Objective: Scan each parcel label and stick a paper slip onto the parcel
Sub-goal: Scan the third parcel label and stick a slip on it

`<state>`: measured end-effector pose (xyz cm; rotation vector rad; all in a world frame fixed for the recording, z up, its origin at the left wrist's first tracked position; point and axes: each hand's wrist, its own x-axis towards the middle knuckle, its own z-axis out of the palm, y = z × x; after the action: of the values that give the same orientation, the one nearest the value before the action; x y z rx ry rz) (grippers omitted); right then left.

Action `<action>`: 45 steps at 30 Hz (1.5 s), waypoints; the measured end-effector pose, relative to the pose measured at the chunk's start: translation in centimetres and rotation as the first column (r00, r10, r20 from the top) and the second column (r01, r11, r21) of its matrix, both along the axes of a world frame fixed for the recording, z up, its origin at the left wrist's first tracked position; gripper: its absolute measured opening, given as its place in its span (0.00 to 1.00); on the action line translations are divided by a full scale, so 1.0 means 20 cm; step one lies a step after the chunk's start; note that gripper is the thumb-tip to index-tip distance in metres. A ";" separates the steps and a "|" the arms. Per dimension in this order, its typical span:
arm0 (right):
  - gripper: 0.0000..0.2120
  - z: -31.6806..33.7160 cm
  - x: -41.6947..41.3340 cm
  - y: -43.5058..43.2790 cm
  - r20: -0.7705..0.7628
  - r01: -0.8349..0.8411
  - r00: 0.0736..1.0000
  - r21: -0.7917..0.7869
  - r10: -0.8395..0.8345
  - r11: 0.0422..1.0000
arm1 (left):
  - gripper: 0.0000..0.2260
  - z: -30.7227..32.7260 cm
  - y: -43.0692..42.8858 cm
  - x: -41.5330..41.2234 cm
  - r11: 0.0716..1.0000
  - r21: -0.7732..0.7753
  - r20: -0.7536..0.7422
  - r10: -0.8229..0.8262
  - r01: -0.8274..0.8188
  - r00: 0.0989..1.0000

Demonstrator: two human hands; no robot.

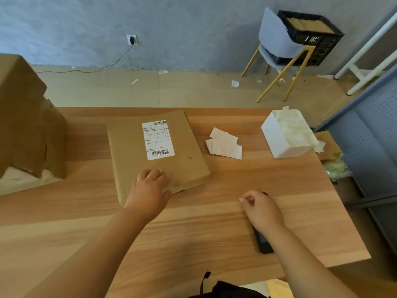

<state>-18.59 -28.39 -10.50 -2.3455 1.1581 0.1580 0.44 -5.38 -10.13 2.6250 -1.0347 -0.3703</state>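
Fingers of my left hand (150,186) lie spread on flat brown cardboard parcel (158,151); right hand (261,209) curls over black scanner (263,241), grip unclear. Parcel prob stiff, light; hold edges.

On the table (86,211), paper slips (224,145) lie between the parcel (156,151) at left and a box (285,134) at right.

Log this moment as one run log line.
left hand flat on parcel | right hand over black scanner | slips untouched
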 end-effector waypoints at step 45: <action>0.28 0.61 0.33 0.19 -0.413 -0.649 0.685 0.026 0.600 0.760 | 0.35 -0.06 0.28 -0.13 0.949 -0.029 -0.067 0.311 -0.313 0.948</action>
<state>-12.06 -24.50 1.62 -2.8226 0.4560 0.8703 -2.17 0.31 -11.33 2.6633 -0.5844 -0.3496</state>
